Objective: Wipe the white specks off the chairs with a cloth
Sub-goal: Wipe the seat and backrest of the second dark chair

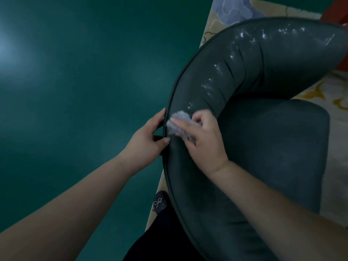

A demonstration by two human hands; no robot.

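Observation:
A dark grey-green padded chair (pixel 254 76) with a curved backrest fills the right half of the view. White specks (pixel 243 46) run along the top of the backrest from near my hands up to the far right. My right hand (pixel 205 140) grips a bunched grey cloth (pixel 178 121) and presses it on the backrest's top at its near end. My left hand (pixel 148 138) holds the backrest's outer piped edge, thumb on top and fingers behind.
The chair's seat cushion (pixel 273 151) lies to the right of my right arm. A patterned beige rug (pixel 320 95) lies under the chair. Dark green floor (pixel 75 81) spreads to the left. My dark shoe (pixel 160 203) shows by the rug's edge.

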